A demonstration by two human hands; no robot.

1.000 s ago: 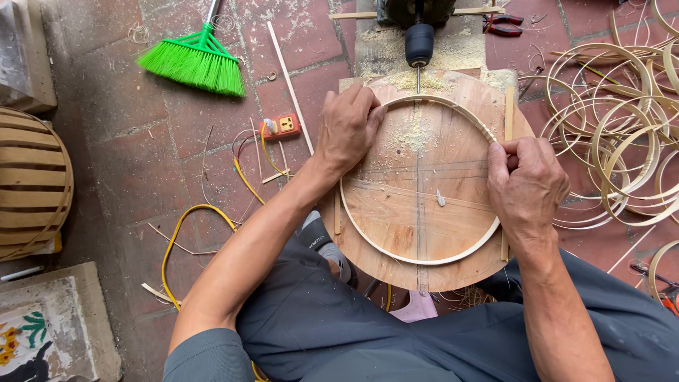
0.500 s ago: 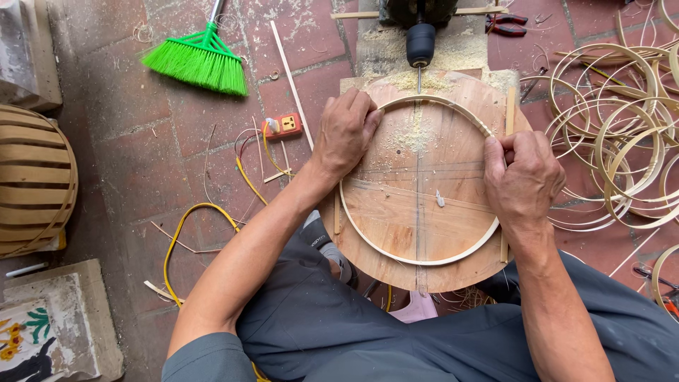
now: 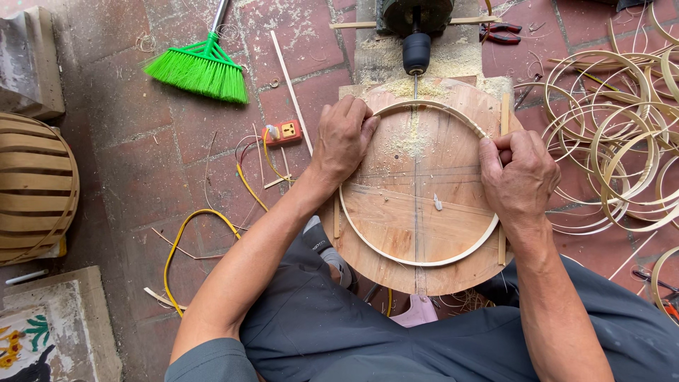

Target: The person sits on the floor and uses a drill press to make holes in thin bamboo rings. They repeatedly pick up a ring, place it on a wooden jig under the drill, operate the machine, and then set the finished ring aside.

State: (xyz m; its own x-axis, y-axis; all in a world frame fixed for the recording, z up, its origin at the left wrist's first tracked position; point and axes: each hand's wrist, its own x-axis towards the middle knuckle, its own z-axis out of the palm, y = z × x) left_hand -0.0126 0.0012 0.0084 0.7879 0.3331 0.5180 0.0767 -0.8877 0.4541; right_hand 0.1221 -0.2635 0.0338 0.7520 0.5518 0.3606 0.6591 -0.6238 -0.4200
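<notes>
— What am I looking at first?

— A thin pale bamboo hoop [image 3: 424, 262], lying flat on a round wooden work board [image 3: 396, 219] that serves as my bench, low over the brick floor [image 3: 141, 148]. The hoop's far arc sits right under the bit of a dark power drill [image 3: 416, 51] fixed at the board's top edge, with sawdust piled there.

— And my hands?

— My left hand [image 3: 343, 138] rests on the hoop's upper left arc, fingers [image 3: 353, 113] curled loosely and pressing the strip down; closed over it rather than pinching. My right hand [image 3: 520, 173] is on the upper right arc, fingers [image 3: 502, 141] pinched shut on the strip against a slim upright wooden peg [image 3: 504, 113].

— Which way does the hoop lie from them?

— It curves from both hands back toward my lap; the near arc is free. Being round, it has no long axis. Both hands touch it, the left nearer the drill bit.

— Around that?

— A heap of finished bamboo rings [image 3: 608, 134] to the right, red-handled pliers [image 3: 502, 32] beyond, an orange socket block [image 3: 285, 131] with yellow cable [image 3: 185, 226] left, a green broom [image 3: 201, 71], and a slatted bamboo basket [image 3: 32, 187] far left.
</notes>
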